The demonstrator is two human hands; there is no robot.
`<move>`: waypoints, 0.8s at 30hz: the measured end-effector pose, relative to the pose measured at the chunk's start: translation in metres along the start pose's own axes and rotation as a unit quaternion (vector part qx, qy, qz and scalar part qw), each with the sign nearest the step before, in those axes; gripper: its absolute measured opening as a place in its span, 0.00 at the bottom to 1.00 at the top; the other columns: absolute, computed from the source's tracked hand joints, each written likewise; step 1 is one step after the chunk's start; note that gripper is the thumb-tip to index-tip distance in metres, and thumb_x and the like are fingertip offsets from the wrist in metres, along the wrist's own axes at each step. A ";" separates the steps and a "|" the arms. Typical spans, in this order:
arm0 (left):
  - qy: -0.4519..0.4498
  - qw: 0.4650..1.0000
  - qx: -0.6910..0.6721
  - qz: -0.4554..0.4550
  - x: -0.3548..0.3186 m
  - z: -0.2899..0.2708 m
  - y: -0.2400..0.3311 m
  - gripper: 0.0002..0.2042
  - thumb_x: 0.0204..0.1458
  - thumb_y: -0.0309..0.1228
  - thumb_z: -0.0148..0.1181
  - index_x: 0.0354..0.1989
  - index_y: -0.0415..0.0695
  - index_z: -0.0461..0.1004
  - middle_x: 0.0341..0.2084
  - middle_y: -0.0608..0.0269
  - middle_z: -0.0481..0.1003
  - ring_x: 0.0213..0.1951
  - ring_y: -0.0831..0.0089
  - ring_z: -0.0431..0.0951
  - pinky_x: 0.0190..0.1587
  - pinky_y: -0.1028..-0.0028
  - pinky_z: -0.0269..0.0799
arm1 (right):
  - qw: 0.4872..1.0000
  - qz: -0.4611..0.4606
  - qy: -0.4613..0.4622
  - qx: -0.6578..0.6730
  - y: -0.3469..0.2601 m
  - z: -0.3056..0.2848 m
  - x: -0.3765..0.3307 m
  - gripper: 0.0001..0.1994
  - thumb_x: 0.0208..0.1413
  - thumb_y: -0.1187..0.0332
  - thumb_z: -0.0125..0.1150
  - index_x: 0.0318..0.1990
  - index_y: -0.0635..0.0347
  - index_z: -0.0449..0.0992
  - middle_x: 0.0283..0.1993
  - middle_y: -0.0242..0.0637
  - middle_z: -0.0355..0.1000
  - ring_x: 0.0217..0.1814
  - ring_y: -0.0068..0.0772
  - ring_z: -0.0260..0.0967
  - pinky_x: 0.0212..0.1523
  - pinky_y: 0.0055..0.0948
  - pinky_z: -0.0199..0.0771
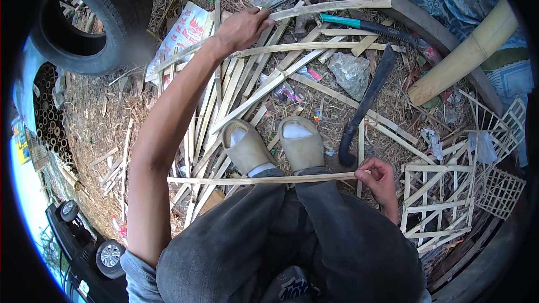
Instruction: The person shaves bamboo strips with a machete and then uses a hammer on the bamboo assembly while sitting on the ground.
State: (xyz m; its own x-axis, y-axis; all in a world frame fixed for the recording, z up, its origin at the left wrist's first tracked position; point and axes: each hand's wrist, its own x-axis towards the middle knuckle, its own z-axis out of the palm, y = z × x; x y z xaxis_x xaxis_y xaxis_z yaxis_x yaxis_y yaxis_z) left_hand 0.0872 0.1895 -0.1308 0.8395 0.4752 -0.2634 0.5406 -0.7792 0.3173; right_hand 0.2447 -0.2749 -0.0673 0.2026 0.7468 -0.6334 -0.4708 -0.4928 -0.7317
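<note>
My left hand [244, 27] reaches far forward and grips the near end of a long pale bamboo strip [331, 7] that lies on the pile of split bamboo strips [236, 95]. Low at the right, my right hand [379, 177] pinches one end of another thin bamboo strip [264, 179], which runs level across my knees just in front of my two beige shoes [275, 146].
A dark machete [368, 101] and a teal-handled saw [370, 25] lie on the straw ground. A grey stone [351, 73] sits between them. A thick bamboo pole [466, 56] and lattice frames [443, 191] are at the right. A black tyre [90, 17] stands at the upper left.
</note>
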 end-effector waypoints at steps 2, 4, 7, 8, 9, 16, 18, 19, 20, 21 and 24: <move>0.121 0.990 -0.049 0.054 -0.013 0.018 -0.007 0.27 0.68 0.49 0.41 0.63 0.40 0.66 0.49 0.33 0.73 0.53 0.40 0.74 0.56 0.49 0.69 | 0.999 -0.002 0.018 -0.039 -0.005 -0.003 -0.002 0.04 0.57 0.79 0.66 0.36 0.66 0.75 0.35 0.32 0.74 0.38 0.19 0.74 0.40 0.20 0.78; 0.145 0.989 0.020 0.024 -0.032 0.017 -0.002 0.29 0.67 0.49 0.42 0.66 0.39 0.62 0.58 0.34 0.66 0.59 0.40 0.67 0.62 0.50 0.63 | 1.000 -0.013 0.011 -0.023 -0.009 0.004 0.003 0.04 0.56 0.79 0.65 0.35 0.66 0.75 0.34 0.33 0.74 0.37 0.19 0.73 0.39 0.19 0.78; 0.130 0.988 0.017 -0.086 -0.082 0.002 0.023 0.35 0.64 0.54 0.47 0.71 0.41 0.58 0.72 0.40 0.50 0.72 0.43 0.51 0.72 0.52 0.49 | 0.998 -0.059 0.011 0.003 -0.022 0.017 0.011 0.05 0.56 0.81 0.65 0.32 0.65 0.73 0.33 0.33 0.73 0.35 0.19 0.73 0.37 0.18 0.78; 0.086 0.988 -0.059 -0.112 -0.104 -0.018 0.044 0.35 0.64 0.56 0.47 0.72 0.45 0.57 0.72 0.42 0.49 0.73 0.46 0.48 0.73 0.52 0.47 | 0.995 -0.092 0.019 0.011 -0.029 0.018 0.014 0.07 0.55 0.82 0.64 0.30 0.64 0.72 0.32 0.34 0.72 0.33 0.18 0.72 0.35 0.18 0.77; -0.018 0.979 -0.167 -0.116 -0.128 -0.039 0.057 0.36 0.62 0.57 0.48 0.72 0.45 0.58 0.72 0.43 0.49 0.74 0.47 0.48 0.73 0.52 0.47 | 0.996 -0.089 0.022 0.012 -0.040 0.024 0.018 0.07 0.55 0.82 0.64 0.30 0.64 0.72 0.32 0.34 0.72 0.33 0.18 0.72 0.35 0.18 0.77; -0.300 0.880 -0.335 -0.153 -0.293 -0.023 0.104 0.30 0.57 0.58 0.57 0.49 0.39 0.75 0.40 0.42 0.78 0.47 0.50 0.79 0.51 0.58 0.73 | 0.987 -0.144 0.064 0.011 -0.100 0.061 0.046 0.10 0.56 0.80 0.63 0.27 0.61 0.67 0.28 0.33 0.71 0.27 0.17 0.69 0.31 0.19 0.71; -0.244 0.900 -0.312 -0.185 -0.315 -0.013 0.107 0.26 0.60 0.57 0.54 0.39 0.39 0.73 0.29 0.44 0.74 0.36 0.50 0.78 0.41 0.58 0.71 | 0.987 -0.141 0.072 0.005 -0.108 0.061 0.051 0.10 0.56 0.79 0.64 0.27 0.60 0.68 0.27 0.32 0.70 0.26 0.16 0.69 0.31 0.19 0.71; -0.191 0.913 -0.289 -0.215 -0.324 -0.014 0.106 0.26 0.63 0.55 0.51 0.29 0.39 0.71 0.17 0.46 0.70 0.25 0.49 0.76 0.31 0.57 0.69 | 0.989 -0.138 0.053 0.030 -0.112 0.065 0.053 0.10 0.56 0.78 0.64 0.28 0.60 0.68 0.27 0.33 0.70 0.28 0.16 0.69 0.31 0.19 0.70; -0.117 0.935 -0.269 -0.200 -0.332 -0.022 0.105 0.28 0.65 0.54 0.46 0.25 0.39 0.66 0.13 0.47 0.65 0.21 0.49 0.72 0.27 0.58 0.64 | 0.988 -0.137 0.037 0.053 -0.117 0.067 0.057 0.10 0.56 0.77 0.65 0.28 0.60 0.68 0.28 0.33 0.70 0.29 0.16 0.69 0.31 0.19 0.69; -0.044 0.950 -0.248 -0.185 -0.338 -0.036 0.101 0.30 0.67 0.54 0.41 0.22 0.39 0.62 0.10 0.49 0.59 0.16 0.48 0.67 0.23 0.58 0.60 | 0.987 -0.144 0.041 0.053 -0.123 0.069 0.062 0.10 0.56 0.77 0.65 0.28 0.60 0.68 0.28 0.33 0.70 0.29 0.16 0.69 0.31 0.19 0.69; -0.021 0.978 -0.116 -0.170 -0.335 -0.125 0.089 0.34 0.67 0.58 0.32 0.21 0.39 0.64 0.10 0.51 0.57 0.16 0.50 0.65 0.24 0.60 0.61 | 0.893 -0.371 -0.244 0.081 -0.156 0.082 0.093 0.24 0.56 0.49 0.70 0.32 0.63 0.70 0.31 0.34 0.71 0.33 0.22 0.69 0.35 0.23 0.68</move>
State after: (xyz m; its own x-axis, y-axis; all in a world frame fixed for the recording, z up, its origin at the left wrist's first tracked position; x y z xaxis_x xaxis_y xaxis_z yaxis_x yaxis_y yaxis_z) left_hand -0.1397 0.0121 0.0995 0.6085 0.6700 -0.4253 0.7903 -0.4631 0.4012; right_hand 0.2665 -0.0923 0.0086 0.1312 0.9659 0.2233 -0.4888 0.2590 -0.8331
